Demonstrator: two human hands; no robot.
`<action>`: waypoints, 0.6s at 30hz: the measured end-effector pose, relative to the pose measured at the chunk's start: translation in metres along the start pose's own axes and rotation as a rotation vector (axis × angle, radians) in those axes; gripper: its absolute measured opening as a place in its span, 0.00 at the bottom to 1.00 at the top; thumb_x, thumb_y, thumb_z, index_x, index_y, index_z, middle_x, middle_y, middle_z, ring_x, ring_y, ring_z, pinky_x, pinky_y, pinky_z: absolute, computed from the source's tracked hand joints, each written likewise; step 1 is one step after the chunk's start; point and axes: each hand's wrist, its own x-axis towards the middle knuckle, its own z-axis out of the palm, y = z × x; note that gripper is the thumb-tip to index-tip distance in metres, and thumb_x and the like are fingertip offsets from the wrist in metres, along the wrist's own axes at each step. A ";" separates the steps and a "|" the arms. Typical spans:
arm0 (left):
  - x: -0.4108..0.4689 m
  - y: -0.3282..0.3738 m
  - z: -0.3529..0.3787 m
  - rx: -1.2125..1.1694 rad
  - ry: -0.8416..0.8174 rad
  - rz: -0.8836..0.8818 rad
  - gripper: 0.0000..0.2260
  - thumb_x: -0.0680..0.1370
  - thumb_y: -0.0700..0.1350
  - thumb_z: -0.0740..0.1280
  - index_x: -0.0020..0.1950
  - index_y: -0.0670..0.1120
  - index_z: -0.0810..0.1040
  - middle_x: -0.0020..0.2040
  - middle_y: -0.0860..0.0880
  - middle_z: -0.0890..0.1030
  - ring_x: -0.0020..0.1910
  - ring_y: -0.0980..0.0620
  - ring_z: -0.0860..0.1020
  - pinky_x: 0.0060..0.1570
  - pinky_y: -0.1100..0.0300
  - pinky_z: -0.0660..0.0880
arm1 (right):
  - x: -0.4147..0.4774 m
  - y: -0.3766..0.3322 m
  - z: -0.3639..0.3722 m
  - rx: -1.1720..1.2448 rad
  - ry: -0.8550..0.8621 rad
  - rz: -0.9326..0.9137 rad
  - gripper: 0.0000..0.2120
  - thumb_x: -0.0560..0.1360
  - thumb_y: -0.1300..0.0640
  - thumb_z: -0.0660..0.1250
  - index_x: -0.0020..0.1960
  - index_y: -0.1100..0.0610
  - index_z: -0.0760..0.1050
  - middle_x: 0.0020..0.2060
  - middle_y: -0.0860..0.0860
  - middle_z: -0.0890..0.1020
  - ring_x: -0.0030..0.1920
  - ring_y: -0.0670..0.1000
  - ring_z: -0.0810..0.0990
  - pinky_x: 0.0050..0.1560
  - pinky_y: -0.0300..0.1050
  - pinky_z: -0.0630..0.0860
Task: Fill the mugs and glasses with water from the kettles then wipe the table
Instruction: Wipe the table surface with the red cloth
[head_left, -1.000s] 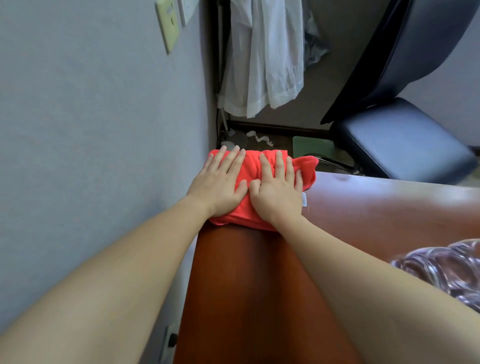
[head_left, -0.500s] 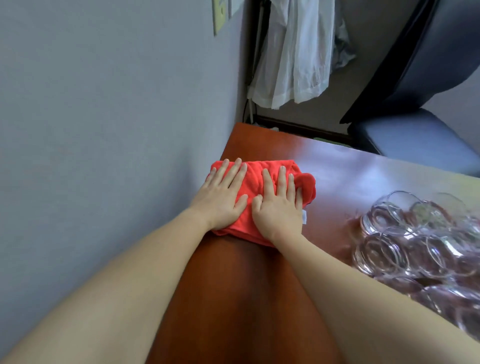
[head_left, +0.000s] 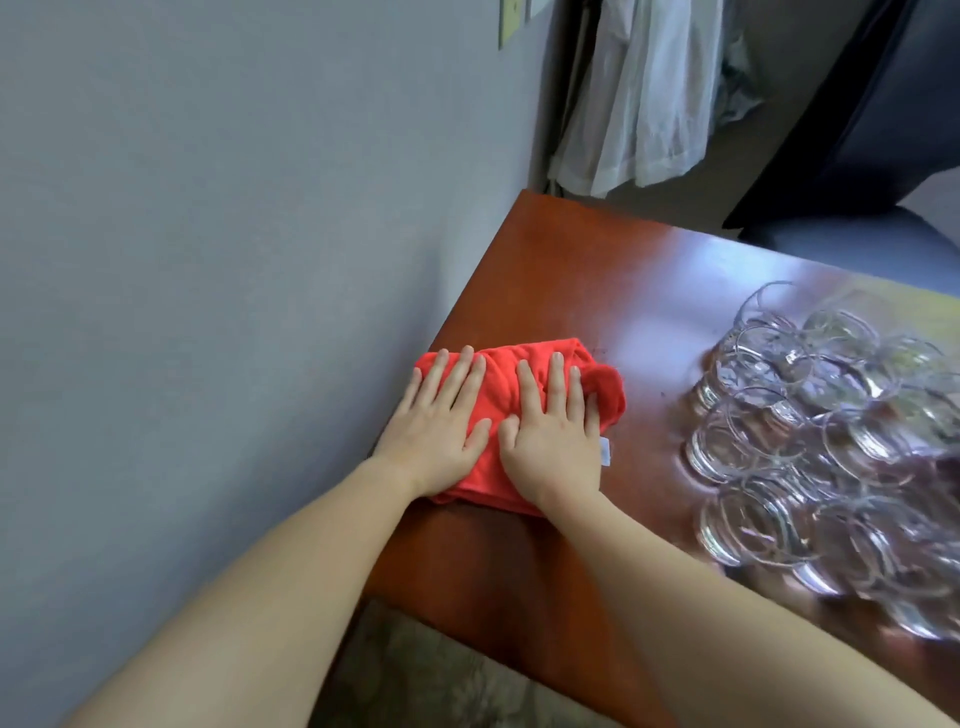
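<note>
Both hands lie flat, fingers spread, side by side on the red cloth (head_left: 498, 415): left hand (head_left: 439, 431), right hand (head_left: 553, 441). The cloth sits bunched at the worktop's (head_left: 597, 291) left edge, against the wall. Glasses (head_left: 831, 441) cluster toward its right edge.

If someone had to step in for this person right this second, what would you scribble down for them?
Left hand: flat, fingers straight, pressing the red cloth.
Right hand: flat beside it, pressing the same cloth.
Cloth lies on the wooden table, near its wall-side edge. Glasses cluster to the right, too blurred to tell if filled. No kettle in view.
Done: wiping has begun.
Left: wipe the rest of the table.
</note>
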 end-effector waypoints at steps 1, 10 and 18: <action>-0.011 0.002 0.002 0.003 0.002 -0.012 0.38 0.73 0.63 0.33 0.80 0.48 0.37 0.81 0.50 0.37 0.79 0.48 0.35 0.77 0.48 0.37 | -0.010 -0.001 0.001 0.004 0.003 -0.015 0.42 0.67 0.43 0.34 0.82 0.46 0.48 0.81 0.54 0.44 0.81 0.56 0.41 0.78 0.58 0.41; -0.112 0.028 0.020 0.012 -0.019 -0.061 0.31 0.82 0.59 0.43 0.80 0.48 0.37 0.80 0.49 0.36 0.79 0.47 0.35 0.77 0.46 0.38 | -0.110 -0.001 0.011 0.049 -0.034 -0.066 0.32 0.80 0.48 0.51 0.82 0.47 0.48 0.81 0.55 0.43 0.81 0.57 0.40 0.78 0.59 0.40; -0.161 0.075 0.027 -0.026 -0.064 -0.032 0.30 0.84 0.55 0.49 0.81 0.49 0.39 0.81 0.51 0.37 0.79 0.49 0.35 0.77 0.46 0.38 | -0.183 0.025 0.001 0.090 -0.057 -0.023 0.31 0.81 0.49 0.53 0.82 0.46 0.47 0.81 0.54 0.42 0.81 0.55 0.41 0.77 0.57 0.40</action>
